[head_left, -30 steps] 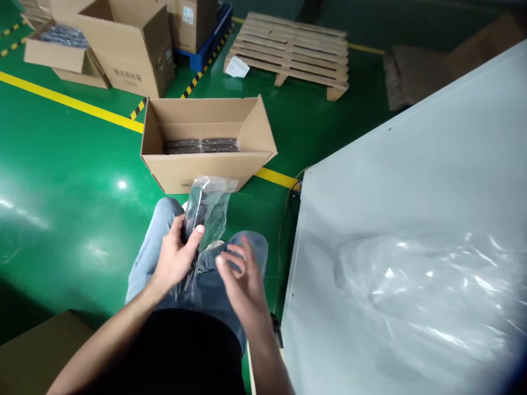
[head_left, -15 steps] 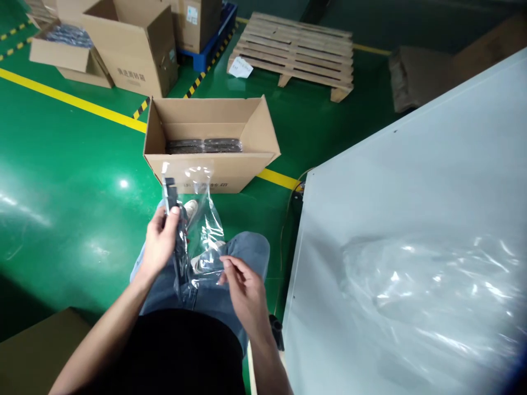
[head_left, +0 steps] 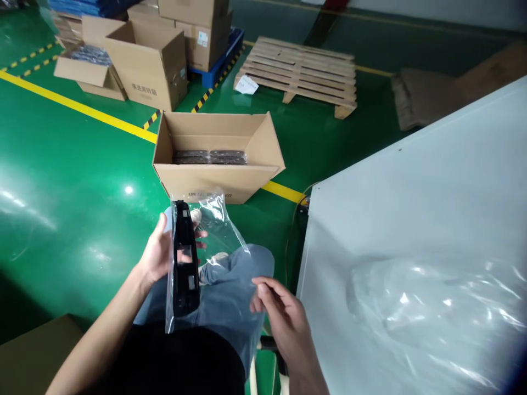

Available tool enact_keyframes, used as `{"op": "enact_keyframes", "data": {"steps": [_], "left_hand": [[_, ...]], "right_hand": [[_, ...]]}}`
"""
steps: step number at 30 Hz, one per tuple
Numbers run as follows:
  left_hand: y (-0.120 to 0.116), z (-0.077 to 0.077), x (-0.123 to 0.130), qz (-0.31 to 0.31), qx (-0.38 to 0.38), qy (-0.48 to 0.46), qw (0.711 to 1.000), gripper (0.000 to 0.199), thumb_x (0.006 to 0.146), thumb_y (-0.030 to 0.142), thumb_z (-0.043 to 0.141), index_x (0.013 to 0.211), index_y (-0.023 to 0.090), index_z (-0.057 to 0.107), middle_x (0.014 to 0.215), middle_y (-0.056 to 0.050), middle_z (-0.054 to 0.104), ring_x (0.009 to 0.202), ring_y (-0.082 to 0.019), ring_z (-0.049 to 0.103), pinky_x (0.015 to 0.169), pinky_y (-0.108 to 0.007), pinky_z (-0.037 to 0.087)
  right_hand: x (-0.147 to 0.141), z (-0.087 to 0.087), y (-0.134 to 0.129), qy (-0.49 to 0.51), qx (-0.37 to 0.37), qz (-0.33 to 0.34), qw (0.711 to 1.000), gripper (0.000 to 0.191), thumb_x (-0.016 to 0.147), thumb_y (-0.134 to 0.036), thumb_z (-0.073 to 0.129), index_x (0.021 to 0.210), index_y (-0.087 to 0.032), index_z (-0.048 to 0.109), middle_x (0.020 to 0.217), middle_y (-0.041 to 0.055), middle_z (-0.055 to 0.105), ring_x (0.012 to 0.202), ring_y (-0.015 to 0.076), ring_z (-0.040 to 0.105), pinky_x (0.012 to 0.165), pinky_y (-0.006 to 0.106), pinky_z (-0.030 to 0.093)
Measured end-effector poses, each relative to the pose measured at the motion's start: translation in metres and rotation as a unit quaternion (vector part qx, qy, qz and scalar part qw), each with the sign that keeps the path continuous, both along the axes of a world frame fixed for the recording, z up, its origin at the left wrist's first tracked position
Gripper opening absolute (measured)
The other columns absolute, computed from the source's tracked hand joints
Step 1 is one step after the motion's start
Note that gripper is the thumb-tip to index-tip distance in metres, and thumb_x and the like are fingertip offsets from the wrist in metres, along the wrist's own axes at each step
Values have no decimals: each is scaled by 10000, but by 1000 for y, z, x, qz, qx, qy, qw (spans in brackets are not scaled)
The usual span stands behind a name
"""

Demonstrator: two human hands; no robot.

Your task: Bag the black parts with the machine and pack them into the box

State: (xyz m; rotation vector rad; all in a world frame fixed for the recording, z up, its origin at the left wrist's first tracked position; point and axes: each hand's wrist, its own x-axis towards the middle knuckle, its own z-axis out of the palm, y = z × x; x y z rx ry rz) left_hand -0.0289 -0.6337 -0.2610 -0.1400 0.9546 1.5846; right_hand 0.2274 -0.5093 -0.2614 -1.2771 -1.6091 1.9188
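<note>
A long black plastic panel (head_left: 186, 297) with rectangular cut-outs lies inside a clear plastic bag (head_left: 225, 233) over my lap. My left hand (head_left: 157, 255) supports the panel from behind through the film, its fingertips showing past the panel's right edge and its thumb on the left side. To the right, my right hand (head_left: 282, 310) pinches the loose edge of the bag between thumb and forefinger and holds the film spread sideways. Just beyond my knees stands an open cardboard box (head_left: 220, 181) with bagged dark parts (head_left: 209, 157) stacked inside.
A pale grey table (head_left: 411, 208) at my right bears a heap of clear plastic film (head_left: 436, 307). Further off are a wooden pallet (head_left: 300, 71), an open carton (head_left: 144, 74) and a lower carton (head_left: 93, 79) with wrapped items. A brown box (head_left: 41, 354) sits at lower left.
The panel has turned from edge-on to its broad face, and my left fingers have opened out behind it. My right hand has moved right and down, drawing the bag's edge wider.
</note>
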Motion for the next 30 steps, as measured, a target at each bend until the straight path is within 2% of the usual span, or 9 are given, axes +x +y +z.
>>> {"op": "enact_keyframes", "data": {"steps": [5,8,12,17,20,23,26,28,30], "left_hand": [[-2,-7,4,-23,-95,98,990,517,636,343,995,1019,115,734,1047,-123,760,838,-226,735,609,-266,579],[-3,-7,2,-15,-110,126,986,500,562,284,1023,910,104,712,837,-54,709,676,-159,668,603,-266,577],[1,2,3,-12,-82,150,985,540,575,304,1021,981,134,707,828,-17,663,652,-150,634,560,-265,557],[10,15,6,-33,-27,224,974,511,605,291,993,998,181,687,803,15,628,674,-148,608,623,-277,555],[15,29,3,-93,-19,304,948,507,635,309,958,1031,195,664,747,41,597,609,-145,574,593,-281,521],[20,51,-1,-158,-9,421,893,460,680,298,915,1061,193,680,833,21,630,704,-163,593,657,-284,505],[25,75,-3,-203,3,541,816,420,741,266,852,1126,209,695,1060,-25,701,938,-222,638,806,-310,496],[27,87,-2,-240,-28,609,756,388,771,247,810,1138,227,687,1056,-29,725,955,-252,654,800,-325,479],[30,94,2,-276,-90,673,681,362,782,230,787,1129,232,686,995,-42,739,918,-283,675,762,-341,458]], "right_hand": [[14,-2,2,-31,23,25,999,447,867,-649,764,961,-213,783,717,39,707,679,202,674,723,327,578],[24,-15,8,-52,60,45,996,493,870,-692,728,967,-213,801,733,52,719,715,213,698,726,320,602],[31,-22,25,-65,110,67,990,566,897,-708,681,1171,-226,791,886,85,769,872,241,758,835,342,644],[13,9,51,-17,265,20,964,545,978,-613,633,1372,-239,684,1188,130,765,1110,277,754,980,409,631],[-21,47,59,-28,455,-12,890,429,974,-471,710,1354,-272,695,1202,100,747,1101,269,735,998,435,614],[-63,91,61,-11,671,66,738,342,954,-269,760,1292,-313,738,1255,76,733,1185,266,679,1040,446,580],[-97,126,63,9,774,190,604,277,971,-135,697,1188,-290,770,1325,50,735,1339,276,581,1130,483,499],[-110,140,65,9,786,253,564,191,990,-122,656,1062,-247,782,1288,39,754,1353,275,557,1190,504,433],[-116,149,66,6,774,303,555,179,1003,-122,627,959,-218,771,1122,40,782,1247,251,602,1212,492,398]]}}
